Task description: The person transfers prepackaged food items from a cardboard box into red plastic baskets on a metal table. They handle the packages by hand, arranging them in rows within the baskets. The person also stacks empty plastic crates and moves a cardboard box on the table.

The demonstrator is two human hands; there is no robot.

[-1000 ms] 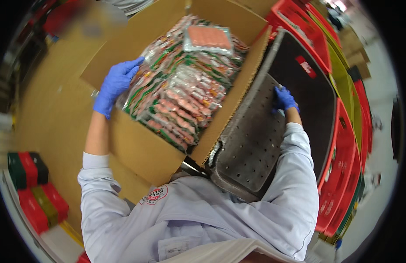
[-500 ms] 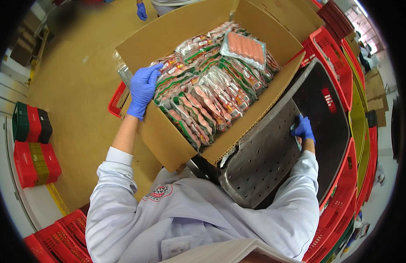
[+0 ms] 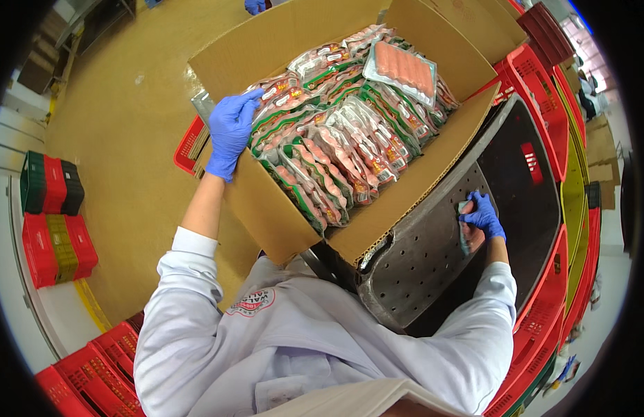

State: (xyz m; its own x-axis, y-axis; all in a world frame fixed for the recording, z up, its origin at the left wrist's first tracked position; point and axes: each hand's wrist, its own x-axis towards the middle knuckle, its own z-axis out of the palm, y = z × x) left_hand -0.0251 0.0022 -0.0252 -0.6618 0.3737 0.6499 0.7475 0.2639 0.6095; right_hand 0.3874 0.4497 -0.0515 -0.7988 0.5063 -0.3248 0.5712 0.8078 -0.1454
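My left hand (image 3: 232, 132), in a blue glove, is closed over the left rim of a big cardboard box (image 3: 433, 184). Its index finger stretches over the packs inside. Several clear packs of pink sausages (image 3: 336, 156) stand in tight rows there, and one flat sausage pack (image 3: 404, 71) lies on top at the far right. To the right of the box, my right hand (image 3: 483, 214), also gloved, grips another sausage pack (image 3: 470, 240). That pack is low over a dark perforated surface (image 3: 419, 267); whether it touches is hidden.
Red crates (image 3: 537, 83) and a yellow one (image 3: 574, 187) line the right side. More red crates (image 3: 93, 372) are at lower left, and a coloured stack (image 3: 54, 247) stands by the left wall. Another person's gloved hand (image 3: 254, 6) shows beyond the box.
The sausage pack in my right hand shows more from under my fingers. My left hand stays at the box rim, its index finger more stretched. The view has shifted slightly.
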